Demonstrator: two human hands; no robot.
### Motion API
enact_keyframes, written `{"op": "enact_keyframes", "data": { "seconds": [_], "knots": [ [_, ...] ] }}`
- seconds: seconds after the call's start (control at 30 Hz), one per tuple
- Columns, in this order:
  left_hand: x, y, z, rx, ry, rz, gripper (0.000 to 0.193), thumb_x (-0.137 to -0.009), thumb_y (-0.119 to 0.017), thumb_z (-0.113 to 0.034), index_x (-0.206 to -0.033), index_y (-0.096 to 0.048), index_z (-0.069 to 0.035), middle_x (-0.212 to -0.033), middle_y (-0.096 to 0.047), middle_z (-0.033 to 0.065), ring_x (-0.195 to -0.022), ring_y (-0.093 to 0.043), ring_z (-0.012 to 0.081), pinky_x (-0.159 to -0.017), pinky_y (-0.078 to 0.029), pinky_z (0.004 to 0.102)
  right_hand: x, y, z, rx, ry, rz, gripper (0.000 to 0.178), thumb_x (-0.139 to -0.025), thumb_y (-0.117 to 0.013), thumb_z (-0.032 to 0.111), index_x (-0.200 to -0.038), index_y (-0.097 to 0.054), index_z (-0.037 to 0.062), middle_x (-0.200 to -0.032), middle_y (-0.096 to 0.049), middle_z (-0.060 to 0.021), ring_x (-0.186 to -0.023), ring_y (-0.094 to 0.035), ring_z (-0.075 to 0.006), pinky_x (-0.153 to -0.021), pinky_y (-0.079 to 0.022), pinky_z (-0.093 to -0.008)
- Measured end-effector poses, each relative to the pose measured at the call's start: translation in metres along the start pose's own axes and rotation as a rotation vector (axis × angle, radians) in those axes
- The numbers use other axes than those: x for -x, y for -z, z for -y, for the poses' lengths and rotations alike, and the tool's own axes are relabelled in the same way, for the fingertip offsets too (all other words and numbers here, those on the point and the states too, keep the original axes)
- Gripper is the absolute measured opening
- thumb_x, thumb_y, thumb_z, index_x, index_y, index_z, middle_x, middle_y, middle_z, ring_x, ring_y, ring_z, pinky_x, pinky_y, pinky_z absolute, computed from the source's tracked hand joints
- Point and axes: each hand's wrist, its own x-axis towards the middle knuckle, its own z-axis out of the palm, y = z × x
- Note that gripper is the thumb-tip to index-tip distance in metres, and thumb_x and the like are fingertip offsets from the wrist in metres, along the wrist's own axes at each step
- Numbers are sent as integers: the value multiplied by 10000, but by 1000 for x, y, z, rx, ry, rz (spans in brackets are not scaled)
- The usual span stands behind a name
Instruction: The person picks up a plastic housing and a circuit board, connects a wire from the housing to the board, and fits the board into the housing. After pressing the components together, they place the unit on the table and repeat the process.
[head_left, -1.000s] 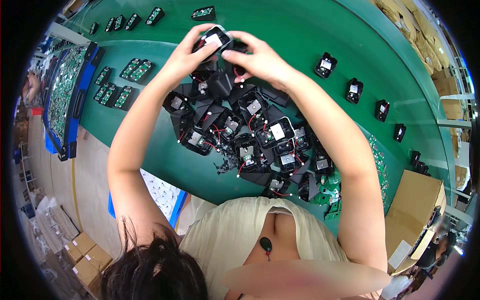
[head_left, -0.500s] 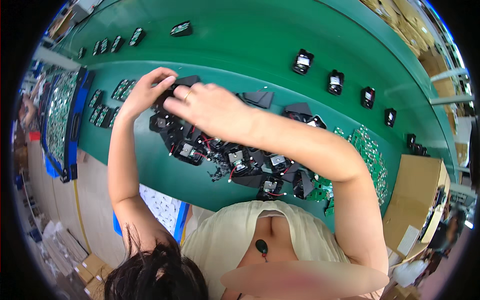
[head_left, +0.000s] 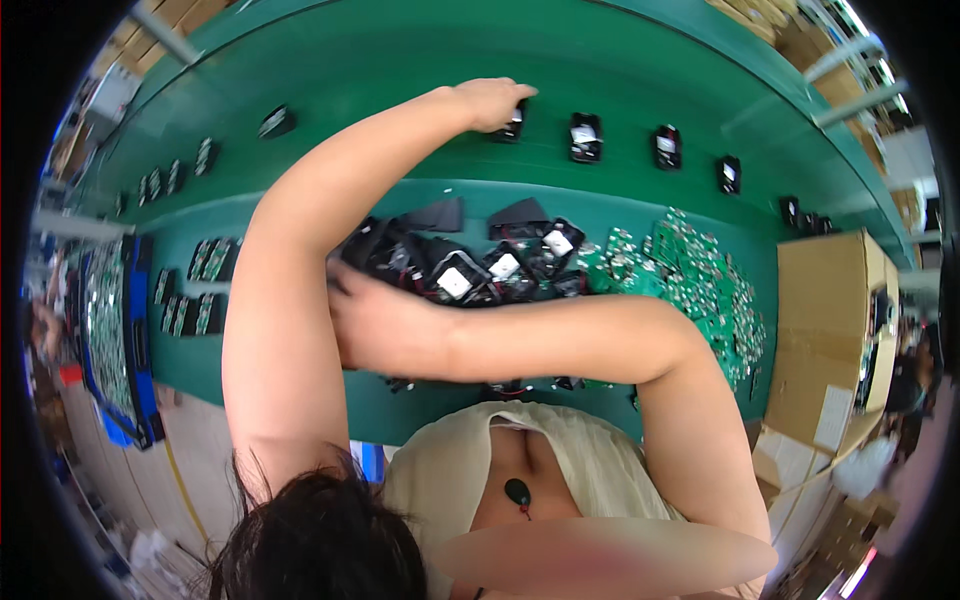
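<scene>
My left hand point(head_left: 490, 105) reaches far across the green surface, its arm crossing over the right one. Its fingers close over the far end of a black plastic housing point(head_left: 512, 126), which carries a pale label. Nearer me, my right hand point(head_left: 385, 320) is over the near left part of a pile of black housings point(head_left: 460, 275). Motion smears that hand and my left arm hides part of its fingers, so what it holds does not show. Several housings in the pile have pale squares and thin red wires.
Further black housings point(head_left: 586, 138) stand in a row to the right on the far strip. A heap of green circuit boards point(head_left: 700, 270) lies right of the pile, beside a cardboard box point(head_left: 820, 330). Board-filled housings point(head_left: 210, 258) and a blue-edged tray point(head_left: 142, 340) are at left.
My left hand has left the dark parts at the left and swung far right onto a housing in the far row. My right hand has drawn back toward me. The view has turned right.
</scene>
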Motion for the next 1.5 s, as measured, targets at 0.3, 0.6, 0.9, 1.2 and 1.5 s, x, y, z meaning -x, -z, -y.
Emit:
{"op": "enact_keyframes", "data": {
  "seconds": [0.3,0.6,0.9,1.2,1.5],
  "knots": [
    [19,2,3,452,335,-45,327,-755,-607,-93,-1026,-453,5,-914,-559,177,-826,-601,255,-616,-541,348,134,109,-62,-229,-514,52,233,-729,-589,168,-949,-568,97,-902,-544,-54,-814,-547,-222,-664,-459,-340],
    [139,21,-141,1359,302,83,296,-899,-482,-221,-1111,-465,-15,-1004,-529,75,-801,-578,146,-644,-523,271,150,112,-53,-136,-737,-257,478,-619,-697,314,-1056,-577,161,-889,-477,-51,-759,-475,-229,-613,-441,-319],
    [198,-13,-175,1643,309,207,313,-919,-456,-240,-1136,-430,-16,-878,-549,59,-705,-557,120,-588,-482,246,174,113,1,-523,-691,-537,180,-682,-660,-14,-853,-636,35,-874,-575,-80,-697,-545,-195,-550,-464,-263],
    [241,-60,-212,1568,277,-186,169,-860,-458,-63,-1024,-489,-32,-896,-576,93,-649,-575,139,-510,-468,232,264,103,-90,56,-1286,-72,374,-789,-612,346,-1009,-581,45,-999,-570,-146,-900,-566,-305,-745,-474,-390],
    [253,-61,-225,1735,286,-154,215,-865,-508,-86,-1065,-504,-7,-980,-548,67,-872,-529,108,-674,-486,248,280,109,-89,-158,-1291,447,429,-749,-652,290,-1086,-558,41,-908,-587,-117,-849,-573,-256,-738,-456,-348]
  ]
}}
